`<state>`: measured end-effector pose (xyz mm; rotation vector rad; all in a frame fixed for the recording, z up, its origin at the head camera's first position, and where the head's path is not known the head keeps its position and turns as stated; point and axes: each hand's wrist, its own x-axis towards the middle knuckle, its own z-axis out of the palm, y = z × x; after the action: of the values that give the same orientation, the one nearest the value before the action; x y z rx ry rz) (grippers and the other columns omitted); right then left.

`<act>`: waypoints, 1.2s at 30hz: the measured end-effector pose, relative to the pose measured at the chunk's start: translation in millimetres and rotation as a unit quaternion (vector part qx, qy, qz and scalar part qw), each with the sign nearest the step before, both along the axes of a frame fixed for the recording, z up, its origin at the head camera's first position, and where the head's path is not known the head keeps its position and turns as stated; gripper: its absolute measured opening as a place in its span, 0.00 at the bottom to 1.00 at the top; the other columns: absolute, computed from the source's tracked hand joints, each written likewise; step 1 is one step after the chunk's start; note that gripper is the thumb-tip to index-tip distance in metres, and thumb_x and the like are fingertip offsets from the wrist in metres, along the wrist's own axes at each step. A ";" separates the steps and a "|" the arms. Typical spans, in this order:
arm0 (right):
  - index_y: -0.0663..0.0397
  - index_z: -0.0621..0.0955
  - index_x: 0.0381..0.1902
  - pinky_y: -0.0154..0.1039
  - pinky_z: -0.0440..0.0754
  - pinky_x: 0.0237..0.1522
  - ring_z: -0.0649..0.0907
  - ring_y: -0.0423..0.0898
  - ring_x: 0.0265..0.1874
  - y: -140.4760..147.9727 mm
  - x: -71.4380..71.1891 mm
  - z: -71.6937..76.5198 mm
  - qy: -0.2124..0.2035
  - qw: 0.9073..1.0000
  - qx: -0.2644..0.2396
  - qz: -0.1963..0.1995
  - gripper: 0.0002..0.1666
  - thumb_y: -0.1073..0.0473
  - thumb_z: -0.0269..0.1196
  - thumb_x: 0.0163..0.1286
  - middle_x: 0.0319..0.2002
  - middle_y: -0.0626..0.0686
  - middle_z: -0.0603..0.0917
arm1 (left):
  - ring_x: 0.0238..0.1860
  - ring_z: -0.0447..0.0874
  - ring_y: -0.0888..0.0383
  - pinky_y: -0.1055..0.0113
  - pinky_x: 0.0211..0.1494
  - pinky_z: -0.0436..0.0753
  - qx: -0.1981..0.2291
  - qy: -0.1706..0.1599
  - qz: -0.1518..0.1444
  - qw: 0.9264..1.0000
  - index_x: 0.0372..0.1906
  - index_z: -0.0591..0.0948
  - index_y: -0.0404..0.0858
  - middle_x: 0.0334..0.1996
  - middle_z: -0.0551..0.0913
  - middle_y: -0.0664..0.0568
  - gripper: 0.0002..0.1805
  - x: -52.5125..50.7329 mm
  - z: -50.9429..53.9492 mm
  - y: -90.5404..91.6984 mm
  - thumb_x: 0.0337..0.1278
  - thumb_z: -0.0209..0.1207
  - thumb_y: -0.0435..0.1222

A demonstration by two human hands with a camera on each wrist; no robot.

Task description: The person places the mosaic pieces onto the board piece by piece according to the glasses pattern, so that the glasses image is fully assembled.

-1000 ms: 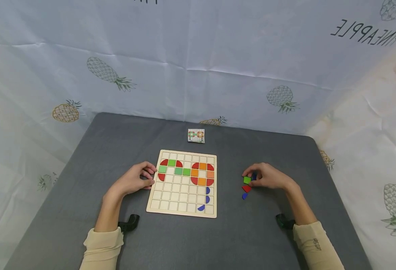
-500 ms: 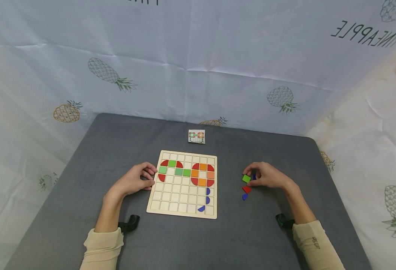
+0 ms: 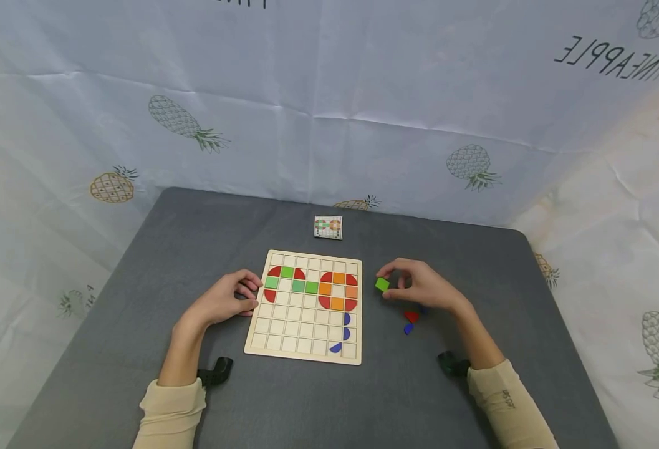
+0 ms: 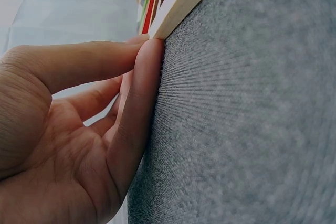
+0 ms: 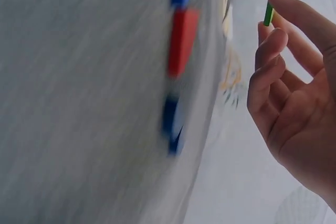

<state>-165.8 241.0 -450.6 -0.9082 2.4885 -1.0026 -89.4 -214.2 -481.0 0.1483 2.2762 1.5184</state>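
Observation:
My right hand (image 3: pixel 427 287) pinches a green square tile (image 3: pixel 382 284) between thumb and fingertips, just above the table and right of the wooden grid board (image 3: pixel 301 358); the right wrist view shows this green tile (image 5: pixel 269 14) edge-on. At the board's left edge, my left hand (image 3: pixel 225 296) rests with bent fingers and thumb against the rim. Red, green, orange and blue pieces lie on the board, forming two ring shapes, with blue half-circles (image 3: pixel 346 333) at lower right. Beneath the right hand lie a red piece (image 3: pixel 411 317) and a blue piece (image 3: pixel 408 328); another blue piece is mostly hidden.
A small pattern card (image 3: pixel 328 227) lies behind the board on the dark grey table (image 3: pixel 307 411). Behind and beside the table hangs a white pineapple-print cloth (image 3: pixel 284 149). In the right wrist view, further blue pieces (image 5: pixel 170 116) lie beyond the red one.
The right hand has lifted the green tile from beside the loose pieces and moved left towards the board, uncovering part of the pile. The left hand has stayed at the board's edge.

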 end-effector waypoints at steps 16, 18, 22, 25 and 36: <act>0.49 0.87 0.62 0.31 0.78 0.35 0.80 0.39 0.30 -129.2 -8.4 4.4 0.013 0.992 0.041 0.116 0.22 0.53 0.75 0.73 0.52 0.48 0.89 | 0.44 0.77 0.51 0.62 0.40 0.92 -0.005 0.005 0.000 1.000 0.60 0.76 0.25 0.47 0.77 0.37 0.20 0.8 0.8 1.1 0.68 0.67 0.24; 0.48 0.87 0.62 0.31 0.81 0.37 0.82 0.40 0.31 -145.0 -9.3 5.0 0.022 0.989 0.057 0.134 0.22 0.53 0.75 0.72 0.52 0.49 0.89 | 0.44 0.78 0.51 0.62 0.40 0.92 -0.008 0.006 0.001 1.000 0.60 0.76 0.25 0.48 0.77 0.37 0.20 0.7 0.6 1.2 0.67 0.67 0.24; 0.46 0.87 0.61 0.33 0.83 0.45 0.85 0.43 0.40 -171.6 -9.8 6.3 0.035 0.982 0.094 0.160 0.21 0.52 0.76 0.72 0.54 0.48 0.89 | 0.44 0.79 0.51 0.61 0.40 0.93 -0.011 0.008 0.000 1.000 0.60 0.76 0.25 0.49 0.78 0.36 0.20 -0.2 -0.2 1.2 0.68 0.67 0.24; 0.46 0.88 0.60 0.36 0.84 0.51 0.86 0.43 0.47 -186.3 -8.9 6.0 0.039 0.977 0.120 0.174 0.21 0.51 0.76 0.72 0.53 0.47 0.89 | 0.44 0.79 0.51 0.61 0.41 0.93 -0.011 0.008 -0.002 1.000 0.60 0.76 0.25 0.48 0.78 0.36 0.20 -1.3 -0.8 1.2 0.68 0.66 0.24; 0.41 0.87 0.60 0.37 0.82 0.46 0.84 0.40 0.48 -213.9 -1.7 3.0 0.041 0.965 0.190 0.178 0.20 0.50 0.74 0.73 0.51 0.45 0.87 | 0.43 0.79 0.52 0.63 0.39 0.93 -0.007 0.011 -0.004 1.000 0.60 0.76 0.24 0.48 0.78 0.36 0.20 -2.2 -3.2 -0.5 0.67 0.66 0.24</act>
<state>-167.5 27.0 -447.6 -1.2206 2.3422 -0.3627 -91.6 -214.7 -484.2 0.1709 2.3005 1.5038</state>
